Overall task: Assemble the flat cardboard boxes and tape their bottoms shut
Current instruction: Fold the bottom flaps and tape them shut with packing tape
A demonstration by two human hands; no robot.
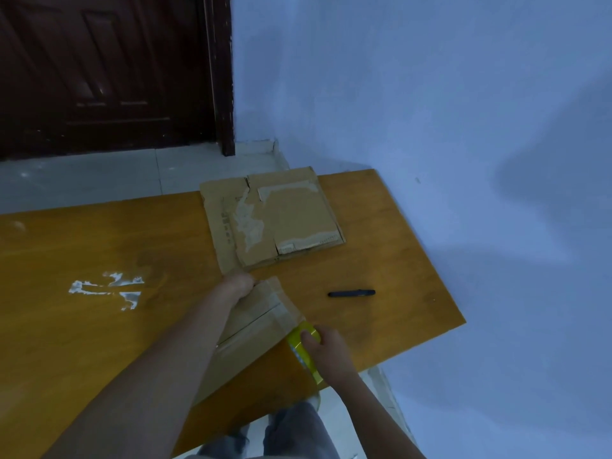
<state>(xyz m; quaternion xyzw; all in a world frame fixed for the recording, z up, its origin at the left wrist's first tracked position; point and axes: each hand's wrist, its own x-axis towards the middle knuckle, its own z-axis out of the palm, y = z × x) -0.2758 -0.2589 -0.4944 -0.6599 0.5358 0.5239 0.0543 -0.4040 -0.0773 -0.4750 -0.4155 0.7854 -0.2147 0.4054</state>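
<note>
Box (pixel 251 329) sits at the table's (pixel 82 246) near edge; your left hand (pixel 239 286) grips its far corner; right hand (pixel 323 342) wraps the yellow tape roll (pixel 303 347) at the seam. Cardboard looks light and bendy; hold edges, not flap centres; flat stack (pixel 275 217) waits beyond.

You are in a plain room of a house or small workplace; which one cannot be told. A dark panelled wooden door (pixel 109 71) fills the upper left of the frame, a bare blue painted wall (pixel 430 94) the right, pale floor tiles (pixel 99 180) run below the door, and an orange wooden table (pixel 99 342) spans the lower half.
</note>
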